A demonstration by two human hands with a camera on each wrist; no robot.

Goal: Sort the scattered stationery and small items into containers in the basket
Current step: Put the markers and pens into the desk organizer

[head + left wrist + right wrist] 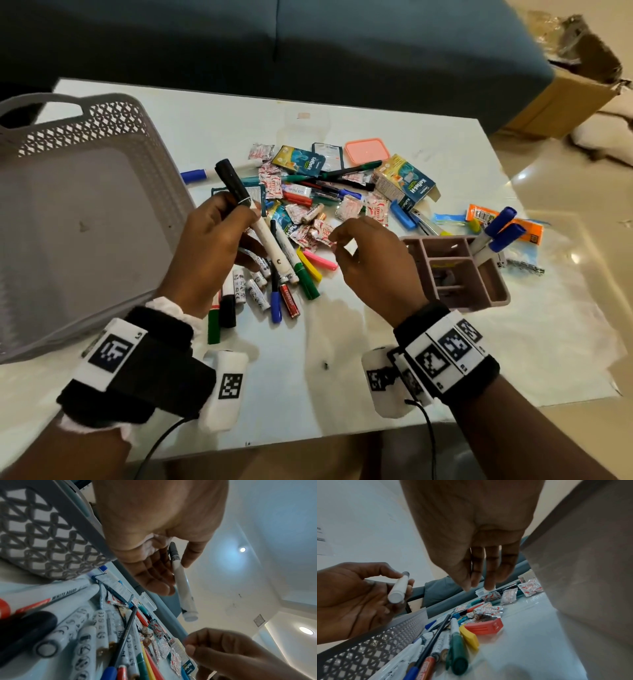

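Observation:
My left hand (245, 228) grips a white whiteboard marker with a black cap (239, 192), held tilted above the pile; the same marker (181, 586) shows in the left wrist view, and end-on as a white marker (398, 590) in the right wrist view. My right hand (339, 245) hovers over candy wrappers (317, 233) with loosely bent fingers (489, 582) holding nothing. A grey lattice basket (102, 120) stands at the left, holding nothing visible. A pink compartment organiser (493, 294) at the right holds blue-capped markers (501, 231).
Batteries (255, 291), pens, a green marker (457, 653), yellow and pink clips, a red clip (484, 627), wrappers and sachet boxes (407, 181) lie scattered mid-table. A pink lid (366, 150) sits behind them. A sofa and a cardboard box (565, 92) stand beyond the table.

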